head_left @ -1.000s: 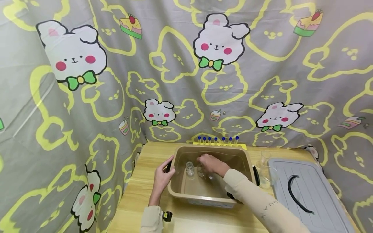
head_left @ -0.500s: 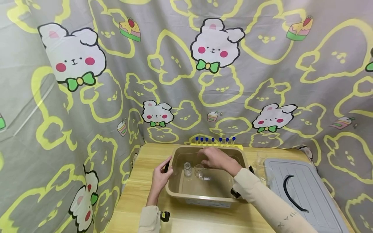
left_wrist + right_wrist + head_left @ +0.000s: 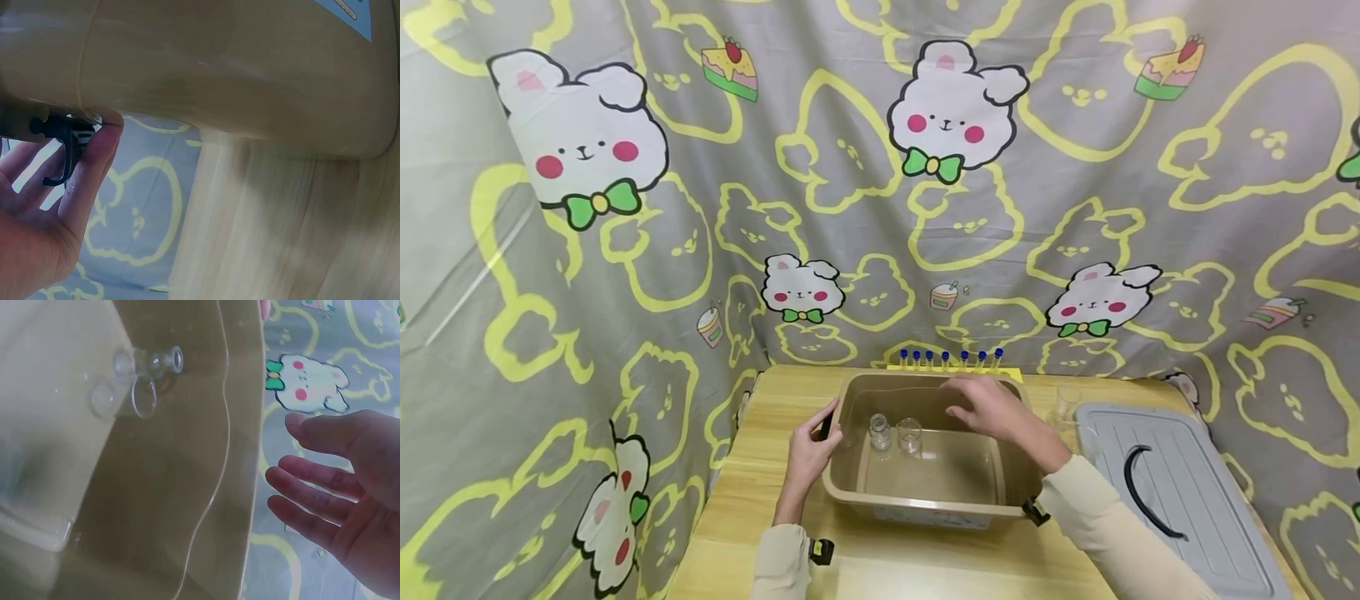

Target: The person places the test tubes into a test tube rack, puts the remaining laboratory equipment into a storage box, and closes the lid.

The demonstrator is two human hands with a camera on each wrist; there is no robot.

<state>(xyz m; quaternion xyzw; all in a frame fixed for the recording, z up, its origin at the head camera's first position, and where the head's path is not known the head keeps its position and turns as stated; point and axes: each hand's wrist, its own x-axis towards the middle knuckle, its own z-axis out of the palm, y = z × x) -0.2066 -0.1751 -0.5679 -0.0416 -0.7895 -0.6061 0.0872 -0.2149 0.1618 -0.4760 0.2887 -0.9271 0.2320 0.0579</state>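
Note:
A brown plastic storage box (image 3: 925,503) stands lidless on the table. Inside, towards its left end, a small clear glass bottle (image 3: 879,435) and a small glass beaker (image 3: 909,437) stand side by side. My left hand (image 3: 808,454) grips the left end of the box by its black latch (image 3: 69,140), fingers around it in the left wrist view. Over the right back part of the box hovers my right hand (image 3: 988,404), holding nothing. The right wrist view shows its fingers (image 3: 312,494) loosely extended beside the rim, apart from both glasses.
A grey lid (image 3: 1180,492) with a black handle lies right of the box. Clear glassware (image 3: 1067,404) stands between them, partly hidden by the right arm. Behind the box is a yellow rack (image 3: 1015,372) of several blue-capped tubes (image 3: 964,358). A patterned curtain (image 3: 865,208) surrounds the table.
My right hand has let go of the beaker, leaving it beside the bottle, and has moved up and to the right. The left hand keeps its hold on the box.

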